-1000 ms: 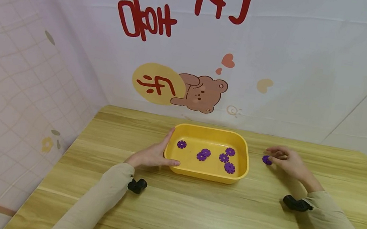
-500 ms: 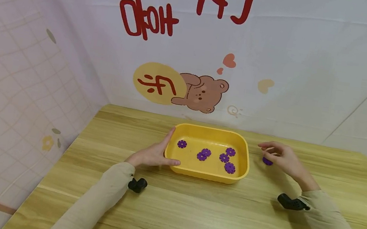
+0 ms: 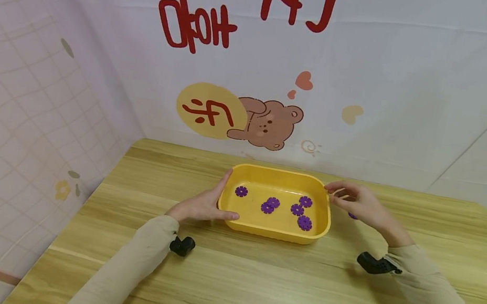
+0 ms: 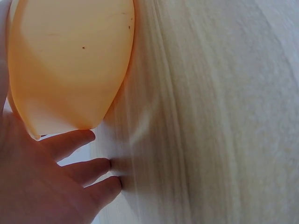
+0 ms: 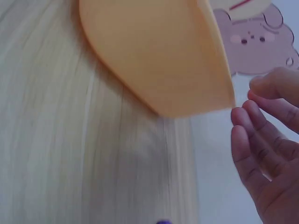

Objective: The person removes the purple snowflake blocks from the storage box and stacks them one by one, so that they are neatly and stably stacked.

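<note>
The yellow tray lies lengthwise between the left hand, gripping one end, and the relaxed right hand (seemingly empty).

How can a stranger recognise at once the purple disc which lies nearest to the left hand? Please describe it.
On the wood-grain table stands a yellow tub, with the left hand at its left end. Inside it, toward that end, lies a purple notched disc. It lies alone, apart from the other purple discs, which are all further right.

A wood-grain table stands against a pale, printed wall.
</note>
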Demonstrator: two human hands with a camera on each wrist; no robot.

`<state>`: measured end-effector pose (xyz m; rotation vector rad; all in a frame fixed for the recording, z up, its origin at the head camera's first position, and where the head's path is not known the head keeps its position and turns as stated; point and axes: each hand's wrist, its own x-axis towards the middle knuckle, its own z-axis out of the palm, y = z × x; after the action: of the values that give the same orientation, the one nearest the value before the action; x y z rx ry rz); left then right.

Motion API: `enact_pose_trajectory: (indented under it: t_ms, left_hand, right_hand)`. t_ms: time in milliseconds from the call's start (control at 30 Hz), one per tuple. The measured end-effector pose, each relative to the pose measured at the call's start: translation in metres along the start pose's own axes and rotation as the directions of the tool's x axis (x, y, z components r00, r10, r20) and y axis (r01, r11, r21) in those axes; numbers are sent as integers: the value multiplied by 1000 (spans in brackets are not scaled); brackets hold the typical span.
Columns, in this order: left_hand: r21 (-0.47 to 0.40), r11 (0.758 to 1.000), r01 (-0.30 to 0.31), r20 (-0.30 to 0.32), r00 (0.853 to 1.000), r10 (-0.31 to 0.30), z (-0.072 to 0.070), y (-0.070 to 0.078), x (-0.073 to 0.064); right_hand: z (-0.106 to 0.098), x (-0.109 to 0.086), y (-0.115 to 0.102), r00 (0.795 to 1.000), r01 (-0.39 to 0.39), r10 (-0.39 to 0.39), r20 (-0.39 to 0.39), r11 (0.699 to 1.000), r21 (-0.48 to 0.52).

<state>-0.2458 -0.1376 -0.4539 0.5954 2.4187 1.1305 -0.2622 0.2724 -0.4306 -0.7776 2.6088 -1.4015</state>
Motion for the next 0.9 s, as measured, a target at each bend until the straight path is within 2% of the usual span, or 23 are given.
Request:
enact_pose_trajectory:
  t_ms: [267, 500, 667, 900]
  left_hand:
    - [-8, 1000, -6, 2, 1000, 6, 0, 0, -1]
    - [-11, 1000, -6, -2, 1000, 6, 0, -1, 1]
    - [-8, 1000, 2, -1, 1000, -2, 0, -1, 0]
    - [1, 1000, 14, -2, 1000, -14, 0, 0, 0]
  right_hand:
    - [15, 14, -20, 997, 74, -75, 9, 996, 58]
    - [28, 24, -35, 995, 92, -94, 38, 994, 55]
    - [36, 35, -38, 993, 98, -100, 63, 994, 36]
    - [46, 48, -34, 990, 68, -71, 123, 997, 27]
